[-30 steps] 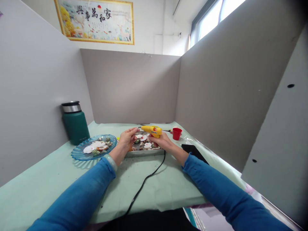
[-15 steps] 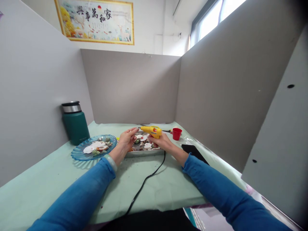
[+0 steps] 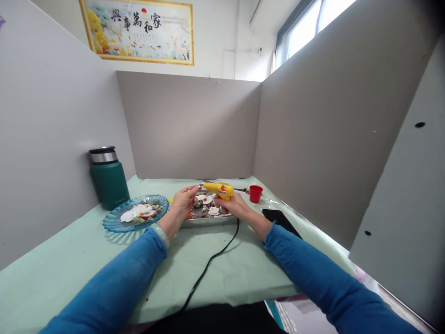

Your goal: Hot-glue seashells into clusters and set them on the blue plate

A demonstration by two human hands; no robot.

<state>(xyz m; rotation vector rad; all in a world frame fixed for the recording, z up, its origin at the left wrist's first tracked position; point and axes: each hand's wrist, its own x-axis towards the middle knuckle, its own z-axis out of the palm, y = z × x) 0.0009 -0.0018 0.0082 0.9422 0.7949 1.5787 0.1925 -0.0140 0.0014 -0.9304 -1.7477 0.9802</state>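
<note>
My right hand (image 3: 231, 204) is wrapped round the handle of a yellow glue gun (image 3: 218, 188), whose nozzle points left. At the nozzle, the fingertips of my left hand (image 3: 185, 198) are pinched together on something too small to make out. Below both hands lies a metal tray (image 3: 208, 221) holding white shell pieces (image 3: 213, 210) and small stones or shells. A blue glass plate (image 3: 114, 221) to the left bears white discs (image 3: 134, 213) and small greenish shells.
A green bottle (image 3: 109, 183) stands behind the plate at the left. To the right are a red cup (image 3: 256, 194) and a black flat object (image 3: 280, 221). A black cable (image 3: 212, 258) crosses the green-covered table (image 3: 250, 273). Grey partitions (image 3: 194, 125) enclose the table.
</note>
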